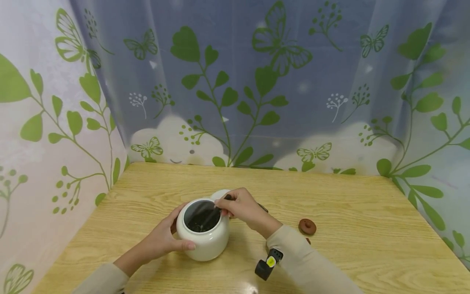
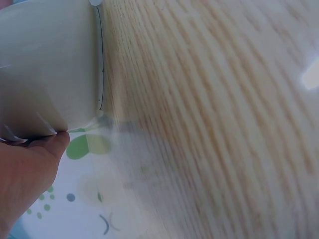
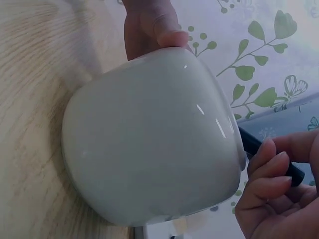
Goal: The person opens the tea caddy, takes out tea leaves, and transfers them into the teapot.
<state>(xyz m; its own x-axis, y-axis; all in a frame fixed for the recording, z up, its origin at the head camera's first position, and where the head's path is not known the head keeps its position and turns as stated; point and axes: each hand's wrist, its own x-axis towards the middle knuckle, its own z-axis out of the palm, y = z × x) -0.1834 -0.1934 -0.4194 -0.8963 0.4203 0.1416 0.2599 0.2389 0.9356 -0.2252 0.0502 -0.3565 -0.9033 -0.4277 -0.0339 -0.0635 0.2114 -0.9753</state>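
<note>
A round white jar (image 1: pixel 209 247) with dark contents (image 1: pixel 201 223) stands on the wooden table, its mouth tipped slightly toward the head camera. My left hand (image 1: pixel 161 240) grips its left side, thumb in front and fingers around the back. Over the jar's right rim, my right hand (image 1: pixel 243 207) pinches a slim tool by its black handle (image 3: pixel 295 174). The tool's lower end reaches into the jar, where its shape is hard to make out. From the right wrist view, the jar's wall (image 3: pixel 149 139) hides the inside.
A white disc-like thing (image 1: pixel 219 193) shows partly behind the jar. To the right lies a small brown round lid (image 1: pixel 307 226) with a knob, near another brown thing mostly hidden by my right sleeve (image 1: pixel 301 253). Patterned curtains (image 1: pixel 238 81) border the table (image 1: pixel 352 204).
</note>
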